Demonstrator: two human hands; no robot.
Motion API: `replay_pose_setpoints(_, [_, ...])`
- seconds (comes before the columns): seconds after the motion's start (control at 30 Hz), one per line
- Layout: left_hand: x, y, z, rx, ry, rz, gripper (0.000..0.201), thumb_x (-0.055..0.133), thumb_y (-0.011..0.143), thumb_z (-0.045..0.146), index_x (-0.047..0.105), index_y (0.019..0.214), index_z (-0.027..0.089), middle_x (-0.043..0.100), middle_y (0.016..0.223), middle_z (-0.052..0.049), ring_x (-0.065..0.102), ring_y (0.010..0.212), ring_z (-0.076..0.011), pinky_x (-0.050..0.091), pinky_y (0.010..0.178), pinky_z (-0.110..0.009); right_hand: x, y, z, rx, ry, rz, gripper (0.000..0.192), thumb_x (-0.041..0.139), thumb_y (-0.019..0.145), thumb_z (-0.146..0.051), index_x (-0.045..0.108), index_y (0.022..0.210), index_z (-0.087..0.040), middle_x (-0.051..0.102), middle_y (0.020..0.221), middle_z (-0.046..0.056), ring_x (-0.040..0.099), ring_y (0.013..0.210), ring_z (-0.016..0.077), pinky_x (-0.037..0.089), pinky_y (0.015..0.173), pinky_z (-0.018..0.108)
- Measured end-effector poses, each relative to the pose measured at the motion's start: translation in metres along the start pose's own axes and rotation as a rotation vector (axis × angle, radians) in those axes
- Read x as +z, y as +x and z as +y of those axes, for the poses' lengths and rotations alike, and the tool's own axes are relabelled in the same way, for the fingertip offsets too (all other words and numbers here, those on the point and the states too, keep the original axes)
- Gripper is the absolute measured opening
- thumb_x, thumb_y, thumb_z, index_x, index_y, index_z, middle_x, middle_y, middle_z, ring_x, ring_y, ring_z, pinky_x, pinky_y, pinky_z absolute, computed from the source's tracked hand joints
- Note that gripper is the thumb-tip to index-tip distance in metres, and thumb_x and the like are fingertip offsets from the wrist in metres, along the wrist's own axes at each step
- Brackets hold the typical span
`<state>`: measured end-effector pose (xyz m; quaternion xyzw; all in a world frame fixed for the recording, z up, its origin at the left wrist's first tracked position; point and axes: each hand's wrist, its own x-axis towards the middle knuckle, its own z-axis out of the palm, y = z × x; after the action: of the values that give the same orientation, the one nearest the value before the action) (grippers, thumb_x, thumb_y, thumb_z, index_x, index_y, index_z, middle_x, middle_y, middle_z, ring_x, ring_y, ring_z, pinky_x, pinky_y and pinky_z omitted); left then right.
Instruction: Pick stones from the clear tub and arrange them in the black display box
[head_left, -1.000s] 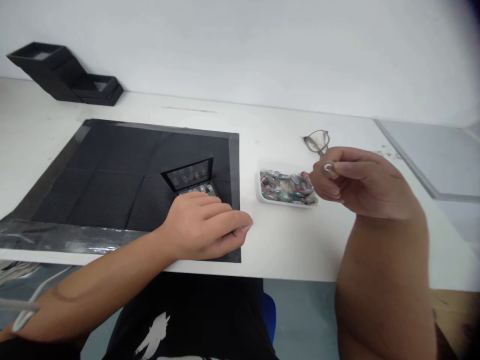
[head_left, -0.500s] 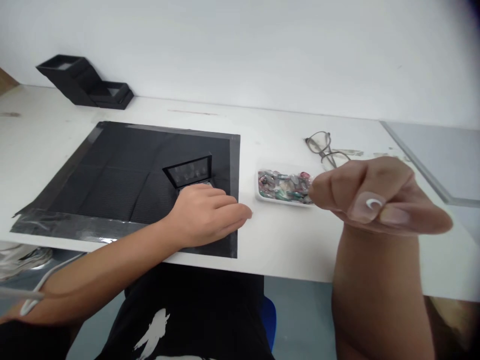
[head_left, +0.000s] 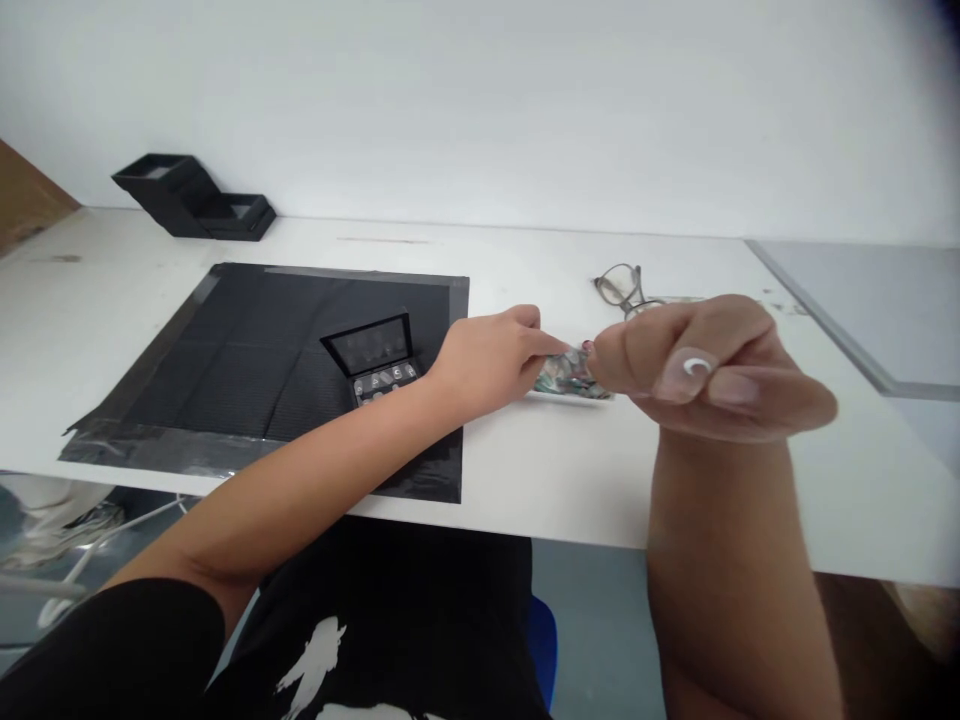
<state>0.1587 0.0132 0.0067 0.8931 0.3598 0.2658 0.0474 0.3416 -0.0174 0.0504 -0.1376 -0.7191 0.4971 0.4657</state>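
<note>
My left hand (head_left: pixel 491 360) reaches right across the table, its fingertips down among the coloured stones in a small white tray (head_left: pixel 574 390). Whether it grips a stone I cannot tell. My right hand (head_left: pixel 712 370) is raised close to the camera, just right of the tray, and pinches a small pale oval stone (head_left: pixel 694 368) between thumb and fingers. A small black box (head_left: pixel 375 362) stands open on the black mat (head_left: pixel 285 320), left of my left hand, with its lid up and several small stones in its base.
A pair of glasses (head_left: pixel 622 285) lies behind the tray. Stacked black boxes (head_left: pixel 191 195) stand at the far left by the wall. A grey panel (head_left: pixel 862 290) covers the table's right end. A brown board (head_left: pixel 30 200) shows at the left edge.
My left hand has left the black box and moved right to the tray of stones. My right hand has come up nearer the camera with the pale stone. The view has shifted left.
</note>
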Motion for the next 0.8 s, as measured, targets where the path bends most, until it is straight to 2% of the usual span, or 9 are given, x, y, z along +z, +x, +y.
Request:
replay_pose_setpoints(0.07, [-0.007,-0.002,0.006,-0.009,-0.037,-0.020,0.036,0.052,0.090,0.025,0.068,0.122,0.028,0.068,0.100,-0.002,0.059,0.068,-0.0116,0.030,0.050,-0.023,0.000,0.003,0.001,0.006,0.014,0.010,0.027,0.069,0.076,-0.043,0.061,0.055,-0.028,0.037,0.040,-0.006,0.035,0.037,0.0093,0.034,0.042,0.026])
replay_pose_setpoints(0.17, [-0.024,-0.013,0.012,-0.019,-0.106,0.115,0.045,0.060,0.087,0.031,0.059,0.132,0.024,0.068,0.101,-0.001,0.060,0.070,-0.0104,0.040,0.053,-0.022,0.001,0.005,0.004,0.043,0.002,0.001,0.033,0.067,0.079,-0.045,0.058,0.053,-0.027,0.037,0.042,-0.005,0.036,0.039,0.0102,0.035,0.043,0.027])
replay_pose_setpoints(0.23, [-0.039,-0.027,0.013,0.008,-0.124,0.262,0.045,0.066,0.086,0.035,0.060,0.129,0.022,0.069,0.094,0.000,0.060,0.069,-0.0088,0.044,0.055,-0.021,0.004,0.004,0.006,0.002,0.013,-0.027,0.025,0.065,0.084,-0.040,0.065,0.062,-0.027,0.038,0.045,-0.006,0.035,0.041,0.0094,0.033,0.044,0.026])
replay_pose_setpoints(0.37, [-0.065,-0.069,0.014,0.349,-0.039,0.429,0.024,0.072,0.085,0.030,0.069,0.109,0.025,0.071,0.081,0.004,0.061,0.064,-0.0066,0.050,0.059,-0.020,0.023,0.002,0.011,-0.016,0.003,-0.052,0.016,0.061,0.090,-0.029,0.077,0.089,-0.030,0.053,0.055,-0.004,0.043,0.048,0.0090,0.035,0.048,0.026])
replay_pose_setpoints(0.43, [-0.072,-0.092,0.014,0.336,-0.053,0.496,0.023,0.078,0.080,0.023,0.070,0.102,0.023,0.071,0.075,0.004,0.062,0.059,-0.0057,0.051,0.056,-0.019,0.040,0.001,0.013,0.029,0.000,-0.098,0.016,0.065,0.087,-0.024,0.079,0.094,-0.030,0.056,0.057,-0.003,0.043,0.048,0.0090,0.033,0.046,0.025])
replay_pose_setpoints(0.57, [-0.074,-0.124,0.011,0.325,-0.060,0.444,0.023,0.079,0.079,0.020,0.070,0.100,0.019,0.077,0.082,0.004,0.067,0.063,-0.0076,0.055,0.054,-0.020,0.078,0.001,0.022,0.159,0.010,-0.205,0.018,0.067,0.081,-0.011,0.079,0.086,-0.022,0.055,0.055,-0.003,0.041,0.047,0.0070,0.031,0.044,0.022])
replay_pose_setpoints(0.63, [-0.073,-0.134,0.005,0.316,-0.077,0.396,0.021,0.076,0.080,0.018,0.071,0.100,0.018,0.077,0.084,0.003,0.068,0.065,-0.0088,0.055,0.053,-0.021,0.093,0.000,0.028,0.214,0.023,-0.268,0.013,0.067,0.081,-0.013,0.079,0.084,-0.018,0.059,0.058,0.000,0.047,0.050,0.0074,0.035,0.045,0.022])
replay_pose_setpoints(0.73, [-0.072,-0.143,-0.004,0.328,-0.112,0.356,0.023,0.077,0.079,0.020,0.072,0.101,0.018,0.077,0.087,0.002,0.069,0.067,-0.0098,0.054,0.052,-0.023,0.104,0.000,0.035,0.237,0.048,-0.334,0.011,0.067,0.083,-0.016,0.078,0.083,-0.014,0.064,0.063,0.003,0.051,0.054,0.0089,0.039,0.049,0.022])
replay_pose_setpoints(0.8, [-0.072,-0.148,-0.010,0.330,-0.105,0.342,0.026,0.080,0.078,0.024,0.072,0.102,0.019,0.078,0.091,0.003,0.069,0.068,-0.0087,0.053,0.052,-0.022,0.106,0.000,0.038,0.252,0.005,-0.318,0.013,0.065,0.084,-0.014,0.076,0.077,-0.013,0.062,0.060,0.003,0.050,0.054,0.0088,0.040,0.050,0.023])
